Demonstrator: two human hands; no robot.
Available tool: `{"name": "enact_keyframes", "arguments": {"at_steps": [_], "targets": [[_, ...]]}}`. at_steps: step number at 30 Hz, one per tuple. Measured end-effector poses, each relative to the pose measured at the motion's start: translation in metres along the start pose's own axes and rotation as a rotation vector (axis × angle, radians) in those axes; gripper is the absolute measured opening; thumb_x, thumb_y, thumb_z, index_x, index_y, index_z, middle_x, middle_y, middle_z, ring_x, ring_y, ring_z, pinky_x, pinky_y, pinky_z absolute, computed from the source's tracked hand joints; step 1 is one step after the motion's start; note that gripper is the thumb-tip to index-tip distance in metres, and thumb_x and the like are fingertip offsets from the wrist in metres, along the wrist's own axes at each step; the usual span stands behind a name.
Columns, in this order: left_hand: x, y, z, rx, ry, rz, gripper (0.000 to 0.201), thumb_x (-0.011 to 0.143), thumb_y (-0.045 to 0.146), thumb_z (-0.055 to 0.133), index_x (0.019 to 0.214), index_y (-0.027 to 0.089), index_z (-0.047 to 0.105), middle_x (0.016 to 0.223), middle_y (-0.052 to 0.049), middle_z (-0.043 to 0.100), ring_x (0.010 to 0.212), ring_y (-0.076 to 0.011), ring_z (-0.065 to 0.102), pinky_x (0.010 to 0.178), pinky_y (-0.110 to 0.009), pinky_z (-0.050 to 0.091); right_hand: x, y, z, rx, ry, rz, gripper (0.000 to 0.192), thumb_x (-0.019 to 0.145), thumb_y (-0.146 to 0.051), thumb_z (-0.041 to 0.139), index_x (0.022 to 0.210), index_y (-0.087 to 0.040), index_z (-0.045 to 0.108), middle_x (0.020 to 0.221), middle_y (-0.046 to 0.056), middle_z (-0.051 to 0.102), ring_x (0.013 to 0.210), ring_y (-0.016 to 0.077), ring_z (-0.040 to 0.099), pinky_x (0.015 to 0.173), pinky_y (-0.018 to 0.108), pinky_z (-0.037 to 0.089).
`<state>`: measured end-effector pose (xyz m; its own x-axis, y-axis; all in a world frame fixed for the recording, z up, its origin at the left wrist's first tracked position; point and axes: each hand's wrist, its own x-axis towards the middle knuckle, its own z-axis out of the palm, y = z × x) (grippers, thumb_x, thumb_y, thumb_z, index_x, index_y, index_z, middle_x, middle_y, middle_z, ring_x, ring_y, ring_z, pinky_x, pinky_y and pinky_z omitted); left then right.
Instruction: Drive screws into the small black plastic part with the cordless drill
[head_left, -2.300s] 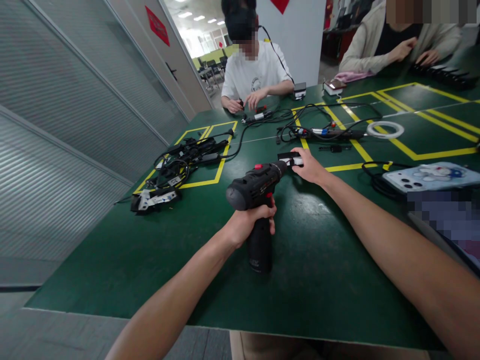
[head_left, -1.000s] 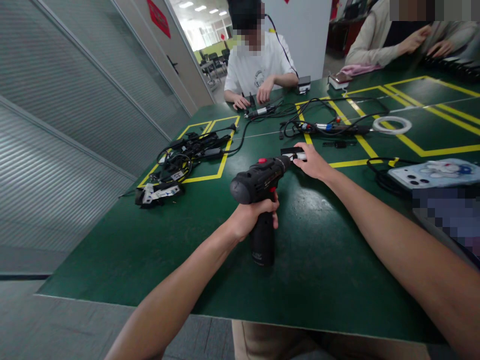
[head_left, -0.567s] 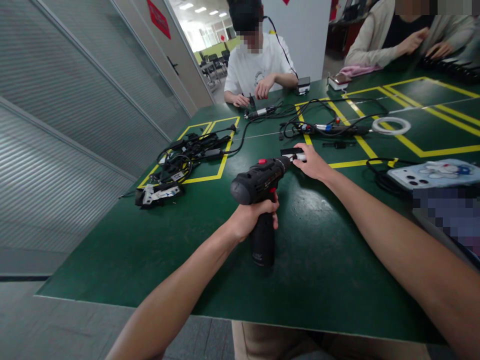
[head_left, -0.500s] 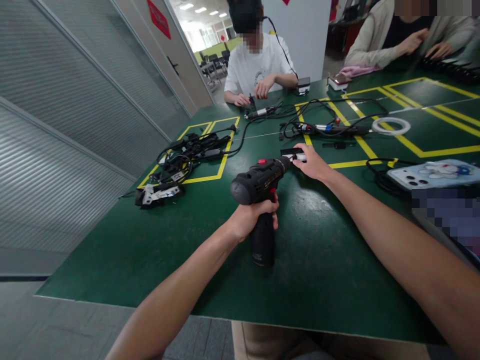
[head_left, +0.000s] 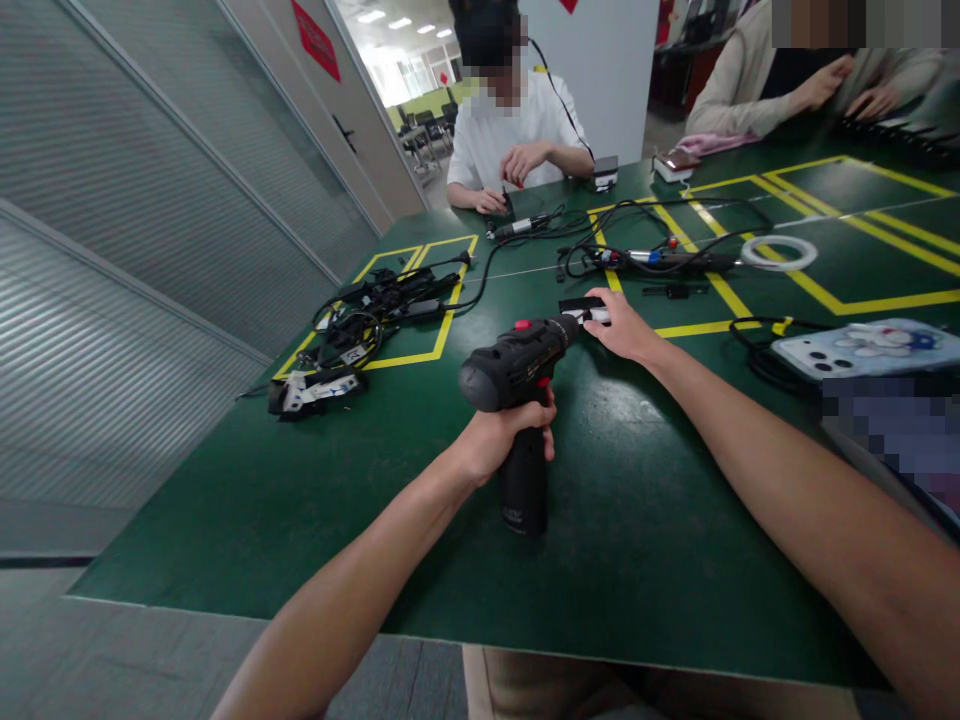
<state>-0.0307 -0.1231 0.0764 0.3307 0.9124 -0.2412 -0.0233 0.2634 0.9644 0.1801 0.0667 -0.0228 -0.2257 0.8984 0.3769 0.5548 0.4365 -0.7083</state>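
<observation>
My left hand (head_left: 501, 437) grips the handle of a black cordless drill (head_left: 512, 372) with a red switch on top. The drill's nose points away from me at a small black and white part (head_left: 586, 309) lying on the green table (head_left: 315, 480). My right hand (head_left: 625, 329) rests on that part and pins it to the table just past the drill's tip. Both forearms reach in from the bottom edge of the view.
A tangle of black cables and parts (head_left: 358, 322) lies in a yellow-taped square at left. More cables and a tool (head_left: 651, 260), a white ring (head_left: 775, 252) and a phone (head_left: 862, 349) lie at right. Two other people sit at the far side.
My hands and the drill have hardly moved. The view shifted slightly, and the person opposite in the white shirt moved their hands.
</observation>
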Motion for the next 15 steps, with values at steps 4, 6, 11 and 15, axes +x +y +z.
{"name": "enact_keyframes", "arguments": {"at_steps": [4, 6, 11, 15], "targets": [[-0.0003, 0.0, 0.0, -0.002, -0.002, 0.007, 0.019, 0.073, 0.022, 0.061, 0.088, 0.015, 0.052, 0.074, 0.001, 0.055, 0.05, -0.0112, 0.058, 0.054, -0.026, 0.044, 0.0003, 0.0007, -0.0001, 0.005, -0.005, 0.008, 0.047, 0.079, -0.028, 0.062, 0.125, -0.028, 0.05, 0.117, 0.008, 0.047, 0.109, 0.0268, 0.054, 0.099, 0.048, 0.045], [-0.0005, 0.0, 0.0004, -0.003, -0.002, 0.005, 0.019, 0.073, 0.022, 0.061, 0.087, 0.015, 0.052, 0.073, 0.001, 0.055, 0.05, -0.0111, 0.058, 0.054, -0.026, 0.044, 0.0, 0.0002, -0.0004, 0.004, -0.008, 0.009, 0.047, 0.08, -0.029, 0.062, 0.125, -0.028, 0.05, 0.116, 0.008, 0.047, 0.108, 0.0264, 0.054, 0.099, 0.048, 0.045], [-0.0004, -0.0004, 0.0008, -0.012, -0.005, 0.003, 0.019, 0.073, 0.022, 0.061, 0.087, 0.015, 0.052, 0.074, 0.001, 0.055, 0.049, -0.0109, 0.058, 0.054, -0.025, 0.044, -0.0003, -0.0008, -0.0011, 0.005, -0.013, 0.016, 0.048, 0.08, -0.029, 0.061, 0.126, -0.027, 0.05, 0.117, 0.008, 0.047, 0.107, 0.026, 0.055, 0.098, 0.046, 0.045], [-0.0004, 0.0, 0.0011, -0.006, -0.012, 0.011, 0.019, 0.073, 0.023, 0.062, 0.087, 0.014, 0.052, 0.073, 0.001, 0.055, 0.049, -0.0109, 0.058, 0.054, -0.026, 0.044, 0.0, -0.0016, -0.0019, 0.012, -0.016, 0.005, 0.046, 0.079, -0.028, 0.062, 0.124, -0.027, 0.05, 0.117, 0.008, 0.047, 0.108, 0.0259, 0.055, 0.099, 0.046, 0.044]]}}
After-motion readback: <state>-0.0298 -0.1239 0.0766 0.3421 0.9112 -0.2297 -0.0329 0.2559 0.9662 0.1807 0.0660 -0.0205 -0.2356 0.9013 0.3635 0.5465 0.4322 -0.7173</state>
